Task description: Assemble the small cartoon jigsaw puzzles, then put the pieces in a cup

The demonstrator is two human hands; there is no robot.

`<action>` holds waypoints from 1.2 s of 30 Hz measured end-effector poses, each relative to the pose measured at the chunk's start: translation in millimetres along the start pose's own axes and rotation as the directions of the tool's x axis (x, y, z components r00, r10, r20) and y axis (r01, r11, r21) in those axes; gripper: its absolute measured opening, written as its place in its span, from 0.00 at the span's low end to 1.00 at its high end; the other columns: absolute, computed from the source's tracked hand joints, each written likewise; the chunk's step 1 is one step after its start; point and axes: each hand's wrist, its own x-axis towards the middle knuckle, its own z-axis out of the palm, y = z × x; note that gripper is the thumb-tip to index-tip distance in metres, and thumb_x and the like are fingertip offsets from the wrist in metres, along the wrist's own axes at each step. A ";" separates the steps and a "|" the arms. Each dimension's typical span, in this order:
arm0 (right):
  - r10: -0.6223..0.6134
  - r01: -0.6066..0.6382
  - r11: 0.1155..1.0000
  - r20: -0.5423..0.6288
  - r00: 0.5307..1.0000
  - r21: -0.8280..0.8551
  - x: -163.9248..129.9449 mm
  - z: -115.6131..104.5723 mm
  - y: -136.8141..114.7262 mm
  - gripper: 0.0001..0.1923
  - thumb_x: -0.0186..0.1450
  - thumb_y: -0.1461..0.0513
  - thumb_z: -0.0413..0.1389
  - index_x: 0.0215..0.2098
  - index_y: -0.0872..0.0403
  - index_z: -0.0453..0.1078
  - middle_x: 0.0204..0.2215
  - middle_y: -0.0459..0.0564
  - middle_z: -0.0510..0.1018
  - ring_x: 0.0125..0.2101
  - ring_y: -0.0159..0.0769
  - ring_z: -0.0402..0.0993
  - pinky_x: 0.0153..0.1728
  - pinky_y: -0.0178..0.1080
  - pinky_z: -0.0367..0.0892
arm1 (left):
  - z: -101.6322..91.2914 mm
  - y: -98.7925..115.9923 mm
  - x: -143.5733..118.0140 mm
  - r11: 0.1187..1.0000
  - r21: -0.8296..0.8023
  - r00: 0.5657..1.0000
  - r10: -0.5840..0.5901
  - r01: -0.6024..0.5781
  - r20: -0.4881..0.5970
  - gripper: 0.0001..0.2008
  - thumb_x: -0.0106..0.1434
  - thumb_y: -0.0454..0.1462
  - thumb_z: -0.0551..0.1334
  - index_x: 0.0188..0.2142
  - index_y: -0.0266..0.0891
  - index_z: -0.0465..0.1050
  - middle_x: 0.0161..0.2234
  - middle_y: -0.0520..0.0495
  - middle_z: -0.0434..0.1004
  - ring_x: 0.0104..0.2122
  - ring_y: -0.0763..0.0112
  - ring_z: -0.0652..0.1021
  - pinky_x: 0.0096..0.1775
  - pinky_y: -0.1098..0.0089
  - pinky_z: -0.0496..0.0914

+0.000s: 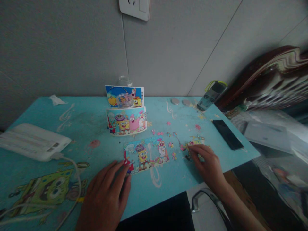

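Note:
A partly assembled cartoon jigsaw puzzle point(145, 154) lies on the turquoise table point(96, 134). My left hand point(107, 192) rests flat on the table, its fingertips touching the puzzle's lower left corner. My right hand point(207, 163) lies over a small cluster of joined pieces point(196, 141) to the right of the puzzle, fingertips on them. Several loose pieces point(169, 138) are scattered between the puzzle and the cluster. Behind the puzzle stands a picture card point(126, 121) showing the same cartoon scene, with a clear round tub point(124, 99) on the box behind it.
A white power bank point(31, 141) with a cable point(74, 173) sits at the left. A black phone point(227, 134) and a water bottle point(211, 94) are at the right. Two round discs point(180, 101) lie near the wall. A wall socket point(134, 8) hangs above.

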 end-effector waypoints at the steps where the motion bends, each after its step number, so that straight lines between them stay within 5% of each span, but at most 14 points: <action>1: 0.053 -0.054 0.998 -0.022 0.998 -0.038 5.8 -2.4 10.7 0.14 0.71 0.60 0.51 0.48 0.52 0.77 0.43 0.55 0.79 0.42 0.44 0.76 0.45 0.48 0.72 | 0.3 -0.3 0.0 1.000 -0.002 1.000 0.004 -0.004 -0.002 0.17 0.69 0.40 0.60 0.55 0.39 0.70 0.55 0.40 0.74 0.54 0.52 0.73 0.55 0.49 0.68; 5: 0.217 -0.222 0.948 -0.047 0.975 -0.228 27.4 -8.2 47.1 0.19 0.70 0.54 0.51 0.51 0.55 0.77 0.44 0.58 0.79 0.39 0.44 0.76 0.45 0.48 0.71 | 0.8 -0.6 -0.1 1.000 -0.001 1.000 0.009 -0.009 -0.014 0.17 0.69 0.40 0.60 0.56 0.39 0.70 0.54 0.40 0.74 0.54 0.52 0.74 0.55 0.50 0.68; 9: 0.276 -0.264 0.900 -0.015 0.961 -0.348 37.7 -5.9 62.9 0.20 0.69 0.53 0.51 0.49 0.55 0.78 0.44 0.58 0.79 0.41 0.47 0.76 0.46 0.48 0.68 | 0.3 0.3 -0.4 1.000 -0.006 1.000 0.006 -0.006 -0.010 0.16 0.69 0.39 0.59 0.55 0.40 0.71 0.55 0.40 0.74 0.54 0.52 0.73 0.55 0.50 0.68; 18: 0.420 -0.395 0.875 0.032 0.907 -0.278 47.5 -18.1 68.9 0.18 0.63 0.51 0.57 0.42 0.53 0.79 0.30 0.53 0.81 0.28 0.43 0.76 0.31 0.43 0.66 | -6.7 12.1 5.6 0.999 0.006 0.999 -0.047 0.047 -0.023 0.14 0.69 0.36 0.59 0.53 0.38 0.72 0.52 0.40 0.76 0.53 0.52 0.74 0.53 0.49 0.70; 22: 0.322 -0.313 0.944 0.082 0.943 -0.099 50.9 -20.7 32.1 0.17 0.63 0.51 0.59 0.45 0.50 0.79 0.32 0.52 0.82 0.30 0.43 0.78 0.32 0.43 0.68 | -10.7 16.9 7.9 0.997 -0.007 0.997 -0.074 0.074 0.003 0.15 0.69 0.35 0.59 0.54 0.38 0.72 0.53 0.40 0.75 0.55 0.52 0.73 0.55 0.48 0.69; 26: 0.050 -0.135 0.947 0.282 0.958 0.291 57.2 -1.4 -46.5 0.16 0.67 0.53 0.57 0.47 0.50 0.79 0.40 0.52 0.83 0.37 0.41 0.79 0.38 0.41 0.72 | -12.0 18.6 8.6 0.993 -0.022 0.993 -0.114 0.115 0.014 0.15 0.69 0.34 0.59 0.54 0.39 0.72 0.54 0.40 0.75 0.56 0.52 0.72 0.56 0.48 0.69; 28: -0.052 -0.105 0.906 0.353 0.934 0.410 63.0 18.1 -85.4 0.14 0.67 0.55 0.58 0.47 0.49 0.80 0.38 0.49 0.83 0.36 0.39 0.79 0.38 0.40 0.73 | -12.6 19.3 9.6 0.992 -0.034 0.992 -0.122 0.123 0.014 0.14 0.69 0.34 0.58 0.54 0.39 0.73 0.54 0.41 0.75 0.56 0.52 0.72 0.55 0.48 0.69; 31: -0.068 -0.239 0.822 0.507 0.859 0.516 73.1 52.1 -125.1 0.13 0.66 0.57 0.59 0.45 0.51 0.81 0.30 0.47 0.83 0.28 0.35 0.76 0.30 0.36 0.71 | -13.4 20.3 11.0 0.990 -0.055 0.992 -0.128 0.129 0.020 0.14 0.70 0.34 0.58 0.54 0.39 0.73 0.54 0.41 0.75 0.55 0.53 0.72 0.55 0.49 0.70; 36: -0.137 -0.254 0.803 0.581 0.802 0.540 81.0 84.6 -141.3 0.12 0.67 0.58 0.58 0.44 0.52 0.81 0.28 0.46 0.81 0.25 0.32 0.73 0.26 0.34 0.67 | -13.3 21.3 10.5 0.988 -0.061 0.990 -0.143 0.143 0.014 0.15 0.69 0.34 0.59 0.55 0.39 0.73 0.55 0.41 0.74 0.56 0.52 0.72 0.56 0.48 0.69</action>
